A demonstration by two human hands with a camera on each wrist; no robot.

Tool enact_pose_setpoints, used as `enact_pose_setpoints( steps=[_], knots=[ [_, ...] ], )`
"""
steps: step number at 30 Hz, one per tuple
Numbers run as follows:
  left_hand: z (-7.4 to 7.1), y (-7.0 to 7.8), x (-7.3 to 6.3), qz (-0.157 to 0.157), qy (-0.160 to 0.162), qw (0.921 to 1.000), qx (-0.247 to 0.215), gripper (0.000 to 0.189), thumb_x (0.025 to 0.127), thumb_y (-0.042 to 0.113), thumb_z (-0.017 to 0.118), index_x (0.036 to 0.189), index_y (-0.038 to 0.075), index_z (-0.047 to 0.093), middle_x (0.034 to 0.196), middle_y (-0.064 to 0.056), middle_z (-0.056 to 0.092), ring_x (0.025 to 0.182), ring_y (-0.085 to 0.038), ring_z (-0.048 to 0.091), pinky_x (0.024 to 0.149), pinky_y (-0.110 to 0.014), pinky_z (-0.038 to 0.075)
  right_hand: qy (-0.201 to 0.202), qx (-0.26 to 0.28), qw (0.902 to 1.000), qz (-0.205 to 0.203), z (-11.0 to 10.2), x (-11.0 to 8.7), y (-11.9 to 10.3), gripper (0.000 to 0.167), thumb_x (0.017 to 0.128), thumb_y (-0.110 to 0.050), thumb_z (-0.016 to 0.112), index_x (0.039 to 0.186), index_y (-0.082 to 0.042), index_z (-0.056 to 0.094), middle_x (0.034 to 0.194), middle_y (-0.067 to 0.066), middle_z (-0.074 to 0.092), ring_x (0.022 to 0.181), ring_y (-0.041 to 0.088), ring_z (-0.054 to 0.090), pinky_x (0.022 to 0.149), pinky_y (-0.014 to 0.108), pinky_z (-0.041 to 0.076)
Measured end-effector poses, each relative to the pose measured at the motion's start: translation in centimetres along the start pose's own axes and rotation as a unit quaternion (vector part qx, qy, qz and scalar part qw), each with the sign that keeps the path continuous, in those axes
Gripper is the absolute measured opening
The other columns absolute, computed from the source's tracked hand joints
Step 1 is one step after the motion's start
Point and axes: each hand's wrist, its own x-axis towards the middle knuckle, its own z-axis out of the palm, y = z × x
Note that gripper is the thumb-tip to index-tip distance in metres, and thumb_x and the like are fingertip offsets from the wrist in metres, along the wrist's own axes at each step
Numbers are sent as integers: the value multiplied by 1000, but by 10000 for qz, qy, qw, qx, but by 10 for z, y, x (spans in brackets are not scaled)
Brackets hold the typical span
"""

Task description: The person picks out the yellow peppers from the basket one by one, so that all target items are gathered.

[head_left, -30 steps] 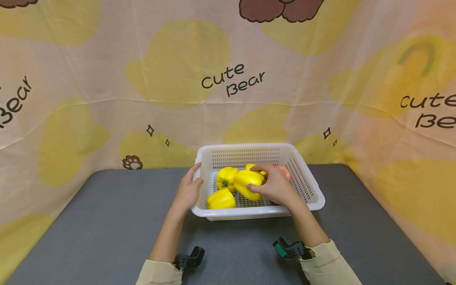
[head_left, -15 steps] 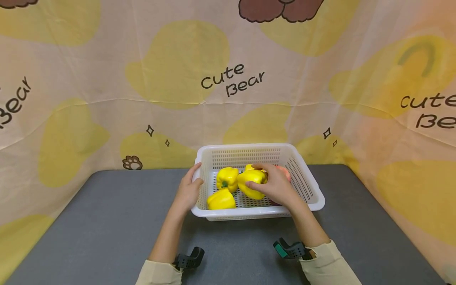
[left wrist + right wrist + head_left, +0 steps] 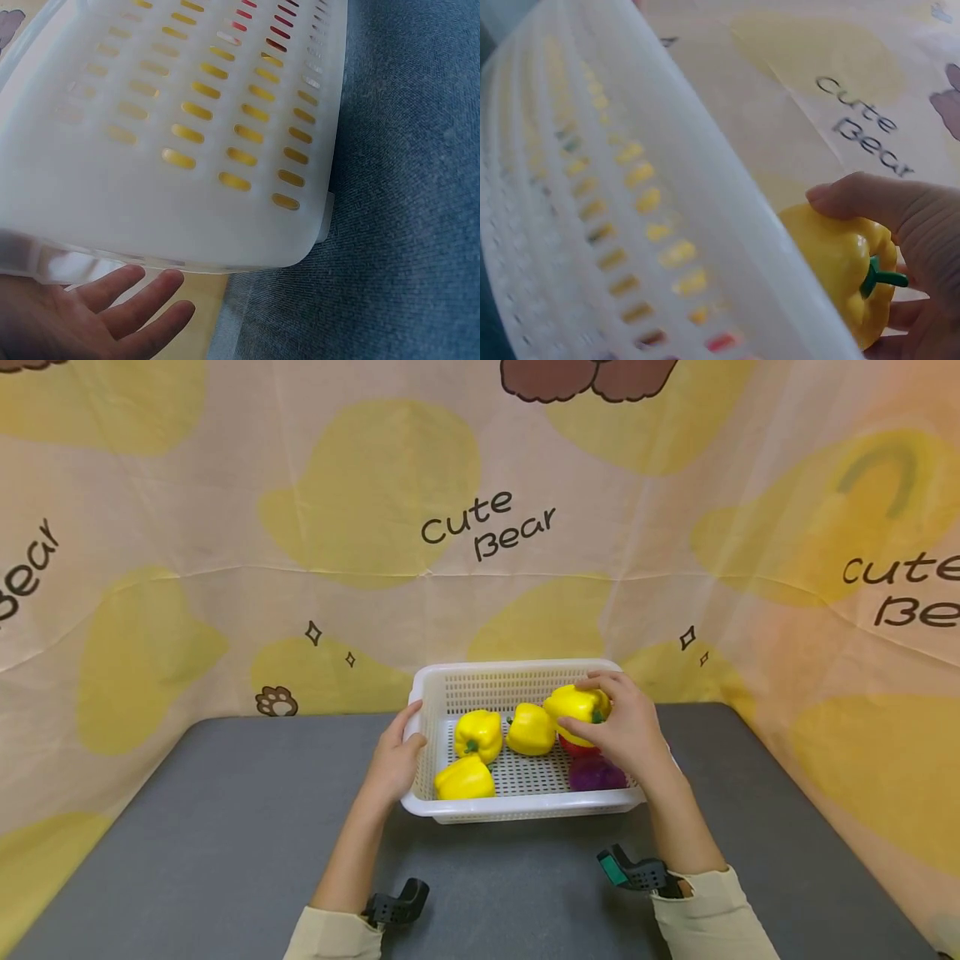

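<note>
My left hand (image 3: 395, 758) holds the left rim of a white slotted plastic basket (image 3: 517, 807). In the left wrist view, several fingers (image 3: 142, 304) extend below the basket's outer wall. With thumb and fingers, my right hand (image 3: 628, 722) grips a yellow bell pepper (image 3: 844, 262) over the basket's right half. Its green stem faces the palm in the right wrist view. Three more yellow bell peppers lie inside: one at the back left (image 3: 477, 733), one at the front left (image 3: 465, 779) and one mid-basket (image 3: 531, 731).
Under the held pepper, a red rounded item (image 3: 577, 748) shows partly. In front of it lies a purple rounded item (image 3: 596, 773) near the basket's right front corner. The basket stands on a dark grey table (image 3: 247, 827), with a printed cloth (image 3: 360, 485) hanging behind.
My right hand has moved right and back with the yellow bell pepper, from mid-basket to above the red item. The purple item now shows more. My left hand stays on the rim.
</note>
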Motion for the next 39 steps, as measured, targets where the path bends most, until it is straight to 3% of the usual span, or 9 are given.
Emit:
enact_pose_setpoints(
  steps=[9, 18, 25, 28, 31, 34, 39],
  knots=[
    [-1, 1, 0, 4, 1, 10000, -36, 60, 98, 12, 39, 158, 18, 34, 158, -19, 41, 124, -41, 57, 101, -59, 51, 188, -234, 9995, -69, -22, -2, 10, 51, 85, -25, 79, 130, -6, 66, 133, 18, 61, 118, 38, 57, 97, 55, 54],
    [-1, 1, -1, -27, 1, 10000, -5, 60, 98, 12, 39, 158, 19, 33, 159, -20, 40, 126, -42, 56, 101, -60, 51, -454, -554, 9972, -226, -19, 1, 21, 53, 88, -27, 74, 136, -6, 62, 144, 18, 56, 130, 42, 51, 108, 60, 44],
    [0, 1, -1, 23, 5, 10000, 6, 61, 98, 11, 39, 158, 17, 33, 159, -21, 40, 128, -41, 55, 103, -60, 50, -380, -419, 9984, 74, -13, 2, 27, 57, 85, -32, 80, 130, -7, 56, 125, 16, 66, 101, 32, 59, 86, 43, 52],
    [0, 0, 0, 13, 16, 10000, -6, 61, 98, 11, 39, 158, 17, 33, 159, -20, 39, 129, -41, 53, 104, -60, 49, -286, -328, 9990, 104, -12, 2, 29, 57, 83, -32, 83, 128, -6, 59, 134, 17, 64, 110, 36, 60, 93, 48, 54],
    [0, -1, 0, 22, 22, 10000, -13, 61, 98, 11, 39, 158, 17, 33, 159, -21, 39, 129, -42, 53, 103, -61, 49, -105, -325, 9994, -6, -11, 3, 30, 57, 81, -33, 84, 128, -6, 65, 146, 16, 58, 128, 41, 55, 105, 55, 49],
    [0, -1, 1, 9, 22, 10000, -17, 60, 99, 11, 39, 158, 18, 33, 159, -21, 39, 127, -42, 54, 103, -60, 50, 39, -353, 9993, -112, -14, 3, 29, 59, 81, -34, 84, 130, -6, 67, 148, 16, 56, 137, 43, 50, 110, 57, 45],
    [0, -1, 1, -5, -12, 10000, 9, 59, 100, 12, 38, 158, 19, 33, 159, -20, 40, 125, -41, 57, 101, -59, 52, -220, -444, 9987, -94, -19, 3, 31, 65, 85, -39, 80, 138, -6, 62, 148, 16, 56, 140, 43, 47, 113, 59, 40]
  ],
)
